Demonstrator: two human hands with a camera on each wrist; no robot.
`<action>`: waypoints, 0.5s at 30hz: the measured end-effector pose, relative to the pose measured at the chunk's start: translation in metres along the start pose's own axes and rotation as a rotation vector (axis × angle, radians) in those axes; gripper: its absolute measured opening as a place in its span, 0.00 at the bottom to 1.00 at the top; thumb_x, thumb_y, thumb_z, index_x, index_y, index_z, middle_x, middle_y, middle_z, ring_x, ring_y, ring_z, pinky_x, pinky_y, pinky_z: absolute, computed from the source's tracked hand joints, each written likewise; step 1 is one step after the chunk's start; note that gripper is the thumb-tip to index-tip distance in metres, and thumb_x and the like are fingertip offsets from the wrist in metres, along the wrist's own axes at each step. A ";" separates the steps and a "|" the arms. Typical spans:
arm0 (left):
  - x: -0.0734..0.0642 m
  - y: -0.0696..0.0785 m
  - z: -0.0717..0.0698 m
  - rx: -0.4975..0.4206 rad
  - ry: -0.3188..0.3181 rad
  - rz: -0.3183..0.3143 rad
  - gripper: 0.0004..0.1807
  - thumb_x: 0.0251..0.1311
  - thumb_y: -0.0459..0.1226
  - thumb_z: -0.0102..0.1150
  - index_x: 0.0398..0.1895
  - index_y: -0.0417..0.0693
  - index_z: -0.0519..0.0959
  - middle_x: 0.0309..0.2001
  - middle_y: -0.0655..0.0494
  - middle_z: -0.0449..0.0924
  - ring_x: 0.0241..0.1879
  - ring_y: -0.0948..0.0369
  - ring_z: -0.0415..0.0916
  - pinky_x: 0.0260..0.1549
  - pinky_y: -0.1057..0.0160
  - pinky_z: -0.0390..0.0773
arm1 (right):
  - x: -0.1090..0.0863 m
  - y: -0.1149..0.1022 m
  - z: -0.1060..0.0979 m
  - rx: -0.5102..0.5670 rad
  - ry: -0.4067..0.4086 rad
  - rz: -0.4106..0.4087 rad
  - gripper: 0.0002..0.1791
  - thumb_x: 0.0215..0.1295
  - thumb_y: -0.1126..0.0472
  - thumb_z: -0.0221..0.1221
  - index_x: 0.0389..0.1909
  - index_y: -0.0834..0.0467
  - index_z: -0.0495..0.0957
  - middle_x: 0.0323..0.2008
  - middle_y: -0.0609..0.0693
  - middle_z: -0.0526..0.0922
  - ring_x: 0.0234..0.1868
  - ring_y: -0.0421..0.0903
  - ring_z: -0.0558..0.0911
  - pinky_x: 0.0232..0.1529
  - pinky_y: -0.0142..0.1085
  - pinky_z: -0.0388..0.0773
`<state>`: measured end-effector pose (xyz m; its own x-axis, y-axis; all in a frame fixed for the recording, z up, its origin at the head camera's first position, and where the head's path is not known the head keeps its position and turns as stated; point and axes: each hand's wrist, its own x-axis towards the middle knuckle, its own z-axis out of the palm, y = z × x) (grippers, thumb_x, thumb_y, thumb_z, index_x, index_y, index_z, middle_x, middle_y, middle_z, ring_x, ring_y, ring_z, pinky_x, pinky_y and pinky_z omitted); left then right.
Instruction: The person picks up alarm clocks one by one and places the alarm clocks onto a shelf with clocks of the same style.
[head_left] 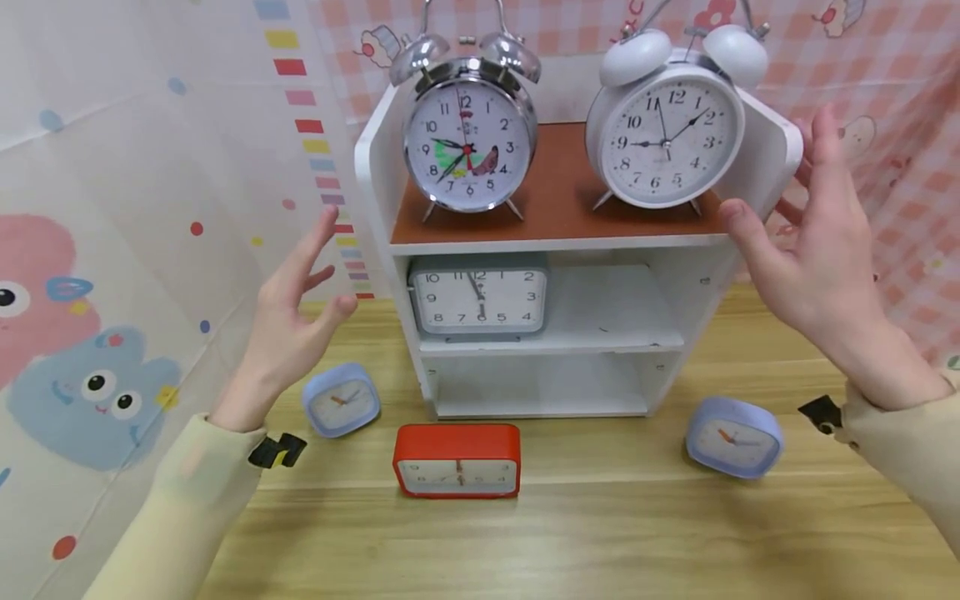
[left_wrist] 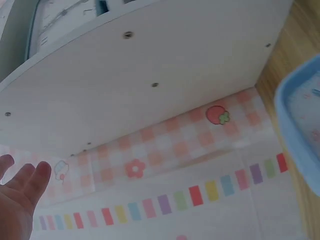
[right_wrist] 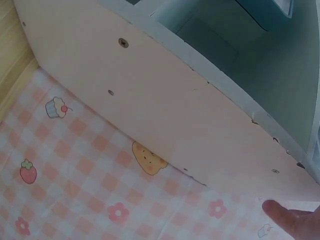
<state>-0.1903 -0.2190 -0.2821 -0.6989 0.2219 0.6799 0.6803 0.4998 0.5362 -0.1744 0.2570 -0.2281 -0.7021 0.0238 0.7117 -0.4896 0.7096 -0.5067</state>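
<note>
Left hand [head_left: 288, 321] and right hand [head_left: 821, 242] are spread with nothing gripped, flanking the white shelf [head_left: 600, 300] near the surface's [head_left: 585, 525] back edge; looks stiff, prolly top-heavy, so I'd grab both side panels [left_wrist: 150, 110].

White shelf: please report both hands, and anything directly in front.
Left hand holds nothing. Right hand beside white shelf, contact unclear. Shelf upright, silver clock and white clock on top. Red clock directly in front.
</note>
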 end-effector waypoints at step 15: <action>-0.060 -0.023 0.012 0.105 -0.102 0.149 0.41 0.73 0.62 0.53 0.77 0.42 0.69 0.74 0.36 0.72 0.77 0.81 0.58 0.75 0.81 0.60 | 0.004 0.010 0.010 0.074 0.011 0.054 0.29 0.79 0.52 0.55 0.78 0.44 0.64 0.66 0.62 0.80 0.54 0.24 0.78 0.56 0.14 0.76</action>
<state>-0.1666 -0.2339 -0.3416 -0.6144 0.3808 0.6910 0.7548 0.5386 0.3743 -0.1870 0.2570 -0.2352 -0.7233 0.0685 0.6872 -0.4881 0.6533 -0.5788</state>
